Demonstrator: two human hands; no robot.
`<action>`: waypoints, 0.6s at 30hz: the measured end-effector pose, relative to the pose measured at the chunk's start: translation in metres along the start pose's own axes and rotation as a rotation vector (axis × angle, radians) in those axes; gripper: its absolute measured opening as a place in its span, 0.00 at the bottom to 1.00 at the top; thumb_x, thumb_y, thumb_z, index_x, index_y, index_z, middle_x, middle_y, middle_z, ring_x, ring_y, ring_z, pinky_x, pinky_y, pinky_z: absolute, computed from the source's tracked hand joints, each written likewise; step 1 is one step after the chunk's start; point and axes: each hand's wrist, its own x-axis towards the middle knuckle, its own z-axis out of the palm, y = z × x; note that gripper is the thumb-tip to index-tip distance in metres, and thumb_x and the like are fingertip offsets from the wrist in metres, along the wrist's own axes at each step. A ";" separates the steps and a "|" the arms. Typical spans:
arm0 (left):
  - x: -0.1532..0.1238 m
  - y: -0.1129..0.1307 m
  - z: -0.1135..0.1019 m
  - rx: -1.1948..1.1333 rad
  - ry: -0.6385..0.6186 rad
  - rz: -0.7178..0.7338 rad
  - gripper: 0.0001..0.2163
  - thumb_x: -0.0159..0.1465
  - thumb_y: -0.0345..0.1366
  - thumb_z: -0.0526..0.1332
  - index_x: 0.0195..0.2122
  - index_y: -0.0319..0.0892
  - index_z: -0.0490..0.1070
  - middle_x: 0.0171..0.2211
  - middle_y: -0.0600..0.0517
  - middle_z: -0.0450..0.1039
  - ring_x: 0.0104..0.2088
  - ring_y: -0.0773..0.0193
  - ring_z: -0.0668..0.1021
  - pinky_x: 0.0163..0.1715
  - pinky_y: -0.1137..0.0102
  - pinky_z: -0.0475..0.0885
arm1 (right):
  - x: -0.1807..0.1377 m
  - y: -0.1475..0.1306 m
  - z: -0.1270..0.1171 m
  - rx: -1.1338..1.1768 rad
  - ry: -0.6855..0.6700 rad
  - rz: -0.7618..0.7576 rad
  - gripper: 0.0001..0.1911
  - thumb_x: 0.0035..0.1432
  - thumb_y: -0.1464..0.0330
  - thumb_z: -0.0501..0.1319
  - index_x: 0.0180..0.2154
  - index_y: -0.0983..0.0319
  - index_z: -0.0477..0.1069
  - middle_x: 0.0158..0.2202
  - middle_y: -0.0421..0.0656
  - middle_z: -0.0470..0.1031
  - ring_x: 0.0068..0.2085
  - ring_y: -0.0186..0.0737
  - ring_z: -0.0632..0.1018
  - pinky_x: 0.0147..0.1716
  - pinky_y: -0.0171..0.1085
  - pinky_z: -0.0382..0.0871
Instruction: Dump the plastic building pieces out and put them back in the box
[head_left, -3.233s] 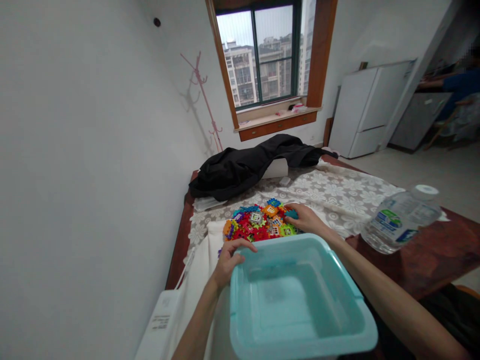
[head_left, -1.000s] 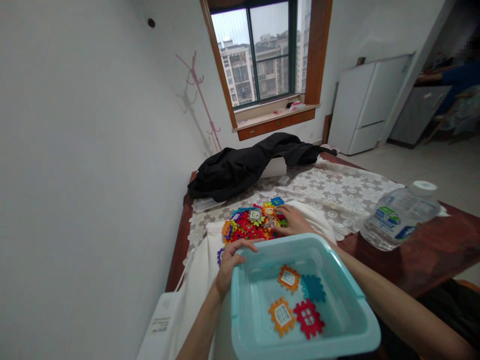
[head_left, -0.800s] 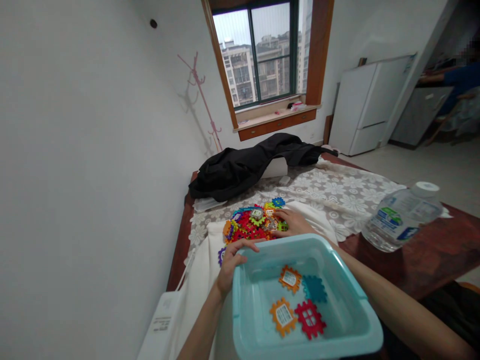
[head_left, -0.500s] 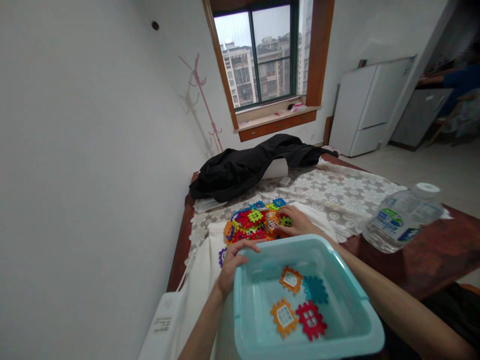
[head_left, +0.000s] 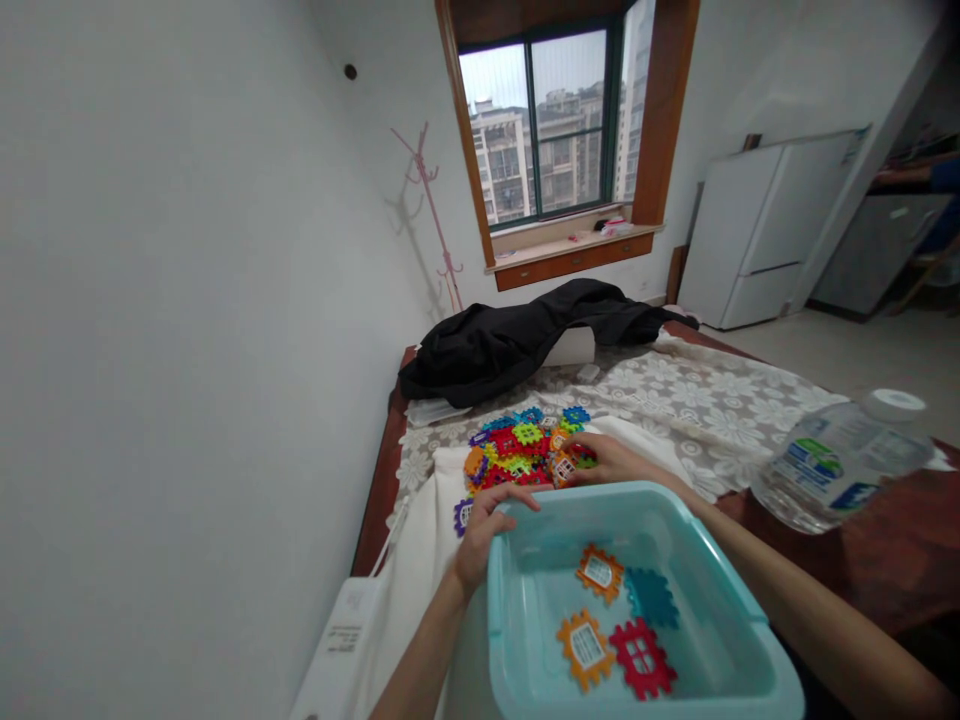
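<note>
Four pieces in the basin, the right hand back in the pile

About three seconds ago the aqua basin (head_left: 536,590) held no pieces. Now four lie flat on its floor: an upper orange piece (head_left: 600,573), a lower orange piece (head_left: 585,648), a teal piece (head_left: 652,597) and a red piece (head_left: 643,658). That count matches a second ago, so the work appears to be between drops, at the picking stage.

The change is in the pile (head_left: 517,460), just beyond the basin's far rim. A green piece (head_left: 527,434) lies uncovered where a grey one sat on top. The right hand (head_left: 619,462) is curled at the pile's right side, thumb and fingers about an orange window piece (head_left: 561,468); at this size I cannot tell whether they grip it or only touch it.

The left hand (head_left: 491,520) grips the basin's far left corner, fingers over the rim. A purple piece (head_left: 463,516) lies just beside it, outside the basin. Most pieces remain in the pile, so the work looks early.
</note>
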 end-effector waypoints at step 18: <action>0.000 -0.003 -0.002 -0.017 -0.010 -0.020 0.16 0.52 0.33 0.61 0.40 0.43 0.85 0.55 0.45 0.83 0.62 0.38 0.76 0.66 0.51 0.63 | 0.067 -0.019 -0.030 0.040 -0.544 -0.262 0.20 0.54 0.54 0.73 0.42 0.61 0.80 0.35 0.39 0.78 0.35 0.40 0.75 0.34 0.35 0.68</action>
